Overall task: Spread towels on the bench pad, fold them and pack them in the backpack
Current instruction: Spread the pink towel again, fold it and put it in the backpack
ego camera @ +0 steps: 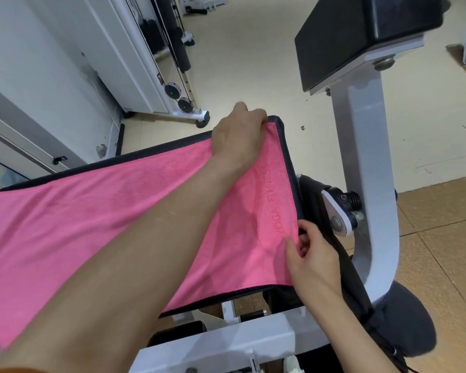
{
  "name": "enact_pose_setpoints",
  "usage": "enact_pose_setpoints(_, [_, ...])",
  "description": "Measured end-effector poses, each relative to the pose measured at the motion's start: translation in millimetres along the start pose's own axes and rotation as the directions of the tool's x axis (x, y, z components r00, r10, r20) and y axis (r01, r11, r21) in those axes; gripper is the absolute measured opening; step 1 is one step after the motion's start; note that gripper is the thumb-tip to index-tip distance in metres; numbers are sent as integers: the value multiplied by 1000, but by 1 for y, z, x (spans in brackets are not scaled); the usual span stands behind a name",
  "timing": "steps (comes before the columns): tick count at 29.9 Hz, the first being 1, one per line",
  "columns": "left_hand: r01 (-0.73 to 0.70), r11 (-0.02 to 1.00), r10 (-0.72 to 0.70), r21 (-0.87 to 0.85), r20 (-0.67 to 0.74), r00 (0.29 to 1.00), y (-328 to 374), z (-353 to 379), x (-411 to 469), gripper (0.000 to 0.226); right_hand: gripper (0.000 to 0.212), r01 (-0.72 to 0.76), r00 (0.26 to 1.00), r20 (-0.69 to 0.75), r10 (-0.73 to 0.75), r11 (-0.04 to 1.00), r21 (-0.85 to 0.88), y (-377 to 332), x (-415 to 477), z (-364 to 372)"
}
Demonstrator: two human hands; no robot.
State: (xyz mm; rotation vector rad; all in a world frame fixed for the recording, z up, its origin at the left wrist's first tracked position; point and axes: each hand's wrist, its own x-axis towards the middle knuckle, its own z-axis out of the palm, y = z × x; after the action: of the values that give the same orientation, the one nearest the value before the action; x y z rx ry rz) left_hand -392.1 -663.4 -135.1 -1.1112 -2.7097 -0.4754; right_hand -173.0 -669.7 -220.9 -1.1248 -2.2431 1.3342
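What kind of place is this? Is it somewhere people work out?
Most likely a gym. A cable machine with pulleys stands at the left, a padded bench on a white steel frame fills the middle, and the pink towel spread on it reads YOGA FITNESS.

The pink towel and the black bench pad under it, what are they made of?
The pink towel looks like soft microfiber or terry cloth: fuzzy, matte, letters pressed in. The bench pad is probably vinyl or fake leather: smooth, dark, seamed edge.

Pale floor, white gym machine behind.
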Motion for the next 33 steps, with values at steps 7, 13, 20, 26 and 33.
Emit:
enact_pose_setpoints(7, [436,446,-395,-782,265,880,-18,-39,-30,28,31,191,956,144,-256,915,357,-34,-14,-2])
enact_pose_setpoints(13, [535,276,-388,-799,417,822,-94,-100,-77,31,25,441,779,326,-535,838,321,-85,-40,39])
enact_pose_setpoints(20, [444,344,-580,-827,185,793,-207,-160,-138,27,24,516,534,600,-597,791,328,-146,-78,120])
enact_pose_setpoints(26, [481,429,-685,-765,72,725,-302,-186,-175,21,33,567,428,676,-600,761,316,-194,-105,197])
enact_pose_setpoints(33, [580,542,-743,-609,-25,668,-387,-185,-192,16,44,655,340,732,-590,707,266,-231,-119,267])
